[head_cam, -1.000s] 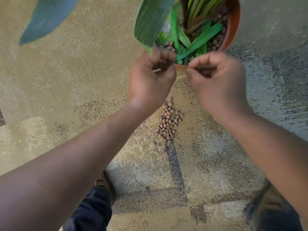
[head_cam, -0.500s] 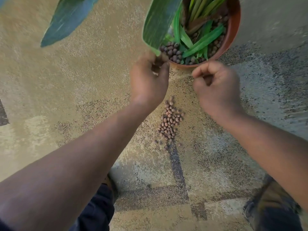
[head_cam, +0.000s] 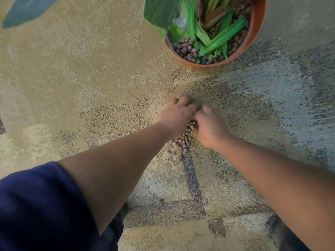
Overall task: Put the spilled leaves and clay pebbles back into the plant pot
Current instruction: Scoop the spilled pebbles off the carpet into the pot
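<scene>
The spilled clay pebbles (head_cam: 185, 137) lie in a small heap on the carpeted floor (head_cam: 90, 78), well short of the plant pot (head_cam: 253, 38), with a few strays just below the heap. Both hands are down on the upper end of the heap, touching each other: the left hand (head_cam: 176, 115) on its left side, the right hand (head_cam: 208, 127) on its right side. Their fingers (head_cam: 183, 101) curl downward over the pebbles; motion blur hides whether they pinch any. The terracotta pot stands at the upper right, already holding brown pebbles and long green leaves (head_cam: 223, 36). A dark blue sleeve (head_cam: 36, 205) covers the left upper arm
</scene>
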Demonstrator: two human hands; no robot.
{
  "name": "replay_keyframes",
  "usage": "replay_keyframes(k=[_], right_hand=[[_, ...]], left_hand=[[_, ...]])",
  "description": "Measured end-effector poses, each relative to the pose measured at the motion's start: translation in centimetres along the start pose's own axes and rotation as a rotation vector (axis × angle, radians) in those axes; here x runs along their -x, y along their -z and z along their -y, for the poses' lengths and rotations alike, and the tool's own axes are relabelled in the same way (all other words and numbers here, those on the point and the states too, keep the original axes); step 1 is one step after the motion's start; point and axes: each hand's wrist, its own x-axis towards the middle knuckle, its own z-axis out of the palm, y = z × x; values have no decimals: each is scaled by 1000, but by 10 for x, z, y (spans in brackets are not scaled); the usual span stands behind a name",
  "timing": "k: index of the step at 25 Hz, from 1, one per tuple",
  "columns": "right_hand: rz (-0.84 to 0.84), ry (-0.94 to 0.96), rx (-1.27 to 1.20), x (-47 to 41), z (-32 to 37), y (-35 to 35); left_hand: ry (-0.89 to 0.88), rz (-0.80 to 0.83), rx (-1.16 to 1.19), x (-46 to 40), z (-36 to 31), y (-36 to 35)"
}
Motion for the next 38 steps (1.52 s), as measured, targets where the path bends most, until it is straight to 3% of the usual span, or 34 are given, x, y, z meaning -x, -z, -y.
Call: replay_keyframes(k=[3,9,13,23,30,34,38], right_hand=[[-17,75,88,2,0,-1],[19,128,215,8,-20,-5],[13,122,264,9,-23,-4],[-1,152,376,10,-13,-9],[24,138,274,14,-11,-3],[24,70,237,22,-15,2],[-84,-37,-79,31,-16,12]], left_hand=[[-43,17,-48,-6,2,3],[110,-64,182,7,23,-14],[109,-58,264,13,29,-17],[126,-143,236,11,20,-21],[259,-219,347,8,16,-29],[401,-169,557,11,17,-23],[413,-262,721,28,2,7]])
